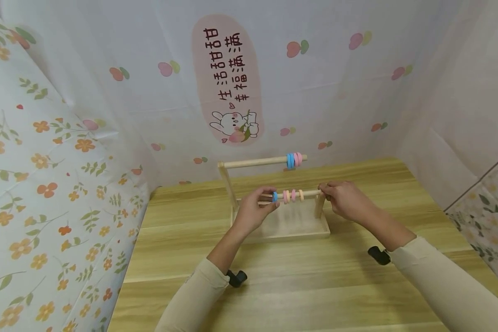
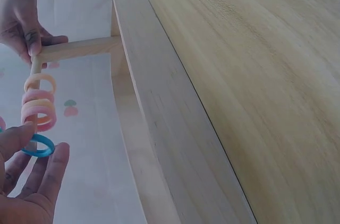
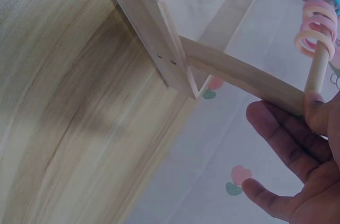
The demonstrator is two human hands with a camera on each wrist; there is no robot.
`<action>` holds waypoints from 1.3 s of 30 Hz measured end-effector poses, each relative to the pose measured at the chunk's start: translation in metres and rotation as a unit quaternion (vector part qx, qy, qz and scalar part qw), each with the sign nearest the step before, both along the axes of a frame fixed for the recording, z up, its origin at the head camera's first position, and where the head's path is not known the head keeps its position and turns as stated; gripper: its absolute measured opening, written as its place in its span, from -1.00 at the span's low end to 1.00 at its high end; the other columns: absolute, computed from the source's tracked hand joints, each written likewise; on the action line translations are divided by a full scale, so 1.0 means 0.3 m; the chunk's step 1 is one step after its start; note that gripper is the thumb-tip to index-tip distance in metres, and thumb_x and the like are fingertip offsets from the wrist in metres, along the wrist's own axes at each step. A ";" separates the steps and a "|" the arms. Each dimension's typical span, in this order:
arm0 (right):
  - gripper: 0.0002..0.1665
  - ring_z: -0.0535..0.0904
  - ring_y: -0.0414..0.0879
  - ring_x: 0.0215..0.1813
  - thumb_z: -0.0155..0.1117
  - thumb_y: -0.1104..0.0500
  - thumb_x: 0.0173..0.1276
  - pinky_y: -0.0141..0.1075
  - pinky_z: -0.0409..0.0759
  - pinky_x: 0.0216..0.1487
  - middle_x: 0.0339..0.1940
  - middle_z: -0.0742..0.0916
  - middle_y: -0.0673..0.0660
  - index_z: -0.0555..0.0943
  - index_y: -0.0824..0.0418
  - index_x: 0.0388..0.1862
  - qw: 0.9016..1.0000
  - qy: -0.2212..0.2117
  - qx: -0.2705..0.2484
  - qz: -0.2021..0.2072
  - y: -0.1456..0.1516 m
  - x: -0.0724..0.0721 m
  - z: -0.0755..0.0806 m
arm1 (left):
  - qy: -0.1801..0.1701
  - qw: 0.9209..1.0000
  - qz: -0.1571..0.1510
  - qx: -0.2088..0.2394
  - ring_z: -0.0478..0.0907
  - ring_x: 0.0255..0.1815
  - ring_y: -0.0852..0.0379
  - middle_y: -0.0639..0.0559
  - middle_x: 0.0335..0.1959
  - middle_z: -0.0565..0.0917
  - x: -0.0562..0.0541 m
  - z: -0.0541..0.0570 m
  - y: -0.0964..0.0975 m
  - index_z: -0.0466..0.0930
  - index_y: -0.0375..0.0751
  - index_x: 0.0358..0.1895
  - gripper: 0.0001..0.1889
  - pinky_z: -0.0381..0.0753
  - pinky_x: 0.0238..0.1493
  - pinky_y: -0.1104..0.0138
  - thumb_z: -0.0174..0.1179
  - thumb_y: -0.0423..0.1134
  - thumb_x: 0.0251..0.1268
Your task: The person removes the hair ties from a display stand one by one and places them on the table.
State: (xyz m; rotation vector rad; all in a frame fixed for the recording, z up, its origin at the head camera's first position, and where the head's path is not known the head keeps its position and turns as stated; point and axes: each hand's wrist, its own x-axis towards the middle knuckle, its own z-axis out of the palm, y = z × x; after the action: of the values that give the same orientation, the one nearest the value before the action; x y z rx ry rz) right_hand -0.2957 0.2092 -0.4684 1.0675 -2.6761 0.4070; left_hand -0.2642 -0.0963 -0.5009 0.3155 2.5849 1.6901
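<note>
A wooden rack [image 1: 228, 184] has two horizontal rods, one higher and farther back. On its lower rod [image 1: 312, 193], my left hand [image 1: 251, 210] pinches a blue hair tie [image 2: 38, 146] between thumb and fingertips, with the tie around the rod. Pink and pale orange hair ties [image 2: 38, 108] hang to its right, spaced along the same rod. At that rod's right end, my right hand [image 1: 348, 199] grips the corner where the rod meets the short post [image 3: 244, 78], thumb on the rod and fingers behind the post. Blue and pink hair ties [image 1: 293, 160] sit together near the upper rod's right end.
The rack's shallow tray base [image 1: 290, 234] stands on a wood-grain table [image 1: 299, 286]. Behind it hangs a white printed cloth [image 1: 336, 101], and a flowered cloth [image 1: 58, 198] drapes on the left. Black wrist-camera pieces [image 1: 237, 278] stick out by both sleeves.
</note>
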 end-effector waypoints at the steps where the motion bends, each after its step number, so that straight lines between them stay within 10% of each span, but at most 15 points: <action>1: -0.76 0.81 0.08 -0.35 0.42 0.47 0.47 -0.13 0.75 -0.38 -0.14 0.89 0.34 0.80 0.47 0.07 1.000 -0.002 0.000 0.000 0.001 -0.001 -0.001 | 0.004 1.000 -0.001 -0.001 0.77 0.31 -0.11 -0.07 0.31 0.76 0.002 0.000 -0.003 0.68 -0.09 0.40 -0.57 0.83 0.27 0.16 0.45 -0.26 0.55; 22: -0.46 0.61 -0.05 -0.40 0.43 0.60 0.36 -0.21 0.62 -0.39 -0.14 0.77 0.25 0.71 0.35 0.29 0.998 0.029 -0.001 0.053 0.036 -0.008 -0.046 | 0.043 0.998 0.019 -0.051 0.80 0.16 -0.06 -0.10 0.27 0.70 0.092 0.001 -0.099 0.71 -0.18 0.42 -0.52 0.86 0.13 0.27 0.49 -0.20 0.51; 31: -0.39 0.80 0.25 -0.04 0.38 0.65 0.34 0.00 0.84 -0.12 0.16 0.75 0.39 0.66 0.41 0.36 0.999 0.023 0.009 0.035 0.032 0.013 -0.065 | 0.044 0.998 0.016 -0.051 0.80 0.13 -0.14 -0.15 0.20 0.70 0.151 -0.018 -0.139 0.72 -0.17 0.40 -0.54 0.86 0.13 0.28 0.49 -0.23 0.51; 39: -0.43 0.81 0.19 -0.13 0.36 0.64 0.37 -0.03 0.82 -0.19 0.15 0.76 0.34 0.68 0.39 0.34 0.999 0.026 -0.007 0.037 0.032 0.009 -0.068 | 0.060 0.996 0.023 -0.066 0.81 0.12 -0.08 -0.13 0.14 0.74 0.194 -0.022 -0.180 0.75 -0.21 0.33 -0.56 0.87 0.10 0.30 0.53 -0.29 0.44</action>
State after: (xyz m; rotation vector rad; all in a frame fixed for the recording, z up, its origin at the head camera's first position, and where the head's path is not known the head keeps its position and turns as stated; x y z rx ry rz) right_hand -0.2930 0.2189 -0.4887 1.1611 -2.5914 0.4045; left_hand -0.2060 -0.1503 -0.5075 0.3638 2.7950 1.5487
